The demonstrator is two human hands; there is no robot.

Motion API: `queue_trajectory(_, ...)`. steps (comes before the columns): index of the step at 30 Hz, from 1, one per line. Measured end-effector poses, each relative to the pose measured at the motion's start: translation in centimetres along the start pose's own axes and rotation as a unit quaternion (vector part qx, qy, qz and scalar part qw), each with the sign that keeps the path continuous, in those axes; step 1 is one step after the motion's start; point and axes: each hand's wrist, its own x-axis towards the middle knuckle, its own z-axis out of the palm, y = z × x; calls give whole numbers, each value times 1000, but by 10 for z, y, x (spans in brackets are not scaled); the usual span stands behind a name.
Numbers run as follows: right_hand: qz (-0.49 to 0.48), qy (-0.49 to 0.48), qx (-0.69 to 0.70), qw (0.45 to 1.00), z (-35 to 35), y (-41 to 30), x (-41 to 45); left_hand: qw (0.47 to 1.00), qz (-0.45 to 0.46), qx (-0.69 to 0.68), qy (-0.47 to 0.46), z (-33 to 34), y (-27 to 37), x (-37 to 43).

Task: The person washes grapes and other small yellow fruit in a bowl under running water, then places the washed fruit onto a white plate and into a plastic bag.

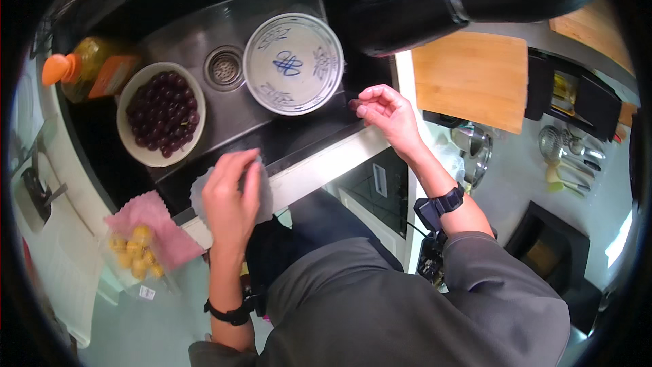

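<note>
The fingertips of my right hand (387, 117) pinch a small dark red grape (354, 104) just beyond the near edge of the sink, to the right of a white bowl with blue patterns (300, 89). No fruit shows in that bowl. My left hand (232, 196) hovers over or rests on a grey cloth (265, 204) draped at the counter edge; which one, I cannot tell. Its thumb stands apart from the fingers, with nothing seen between them. To the left, a cream bowl (153, 158) holds many dark grapes (165, 109).
Both bowls stand in a dark sink (214, 127) with a round drain (224, 69). A black faucet (407, 20) reaches in from the upper right. An orange-capped bottle (94, 69), a pink cloth (155, 224) and bagged yellow items (136, 252) lie left. A wooden board (471, 79) is right.
</note>
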Motion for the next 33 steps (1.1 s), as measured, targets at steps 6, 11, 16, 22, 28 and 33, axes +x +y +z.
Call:
queue_trajectory(6,-44,-137,85,986,75,-18,-2,986,-73,-144,-28,21,25,22)
queue_trajectory(11,-47,-162,92,981,95,-18,0,965,-126,-231,-11,19,17,26)
queue_trajectory(16,-53,-158,117,979,100,-16,6,976,-100,-192,2,20,13,26)
queue_trajectory(22,-258,-145,-166,941,128,-33,95,981,-115,-134,74,11,-1,15)
queue_trajectory(28,-310,-145,-291,893,188,-36,212,982,-117,-132,74,1,-8,9)
queue_trajectory(33,-171,-157,-217,948,233,-13,263,982,-104,-135,83,-4,-7,0)
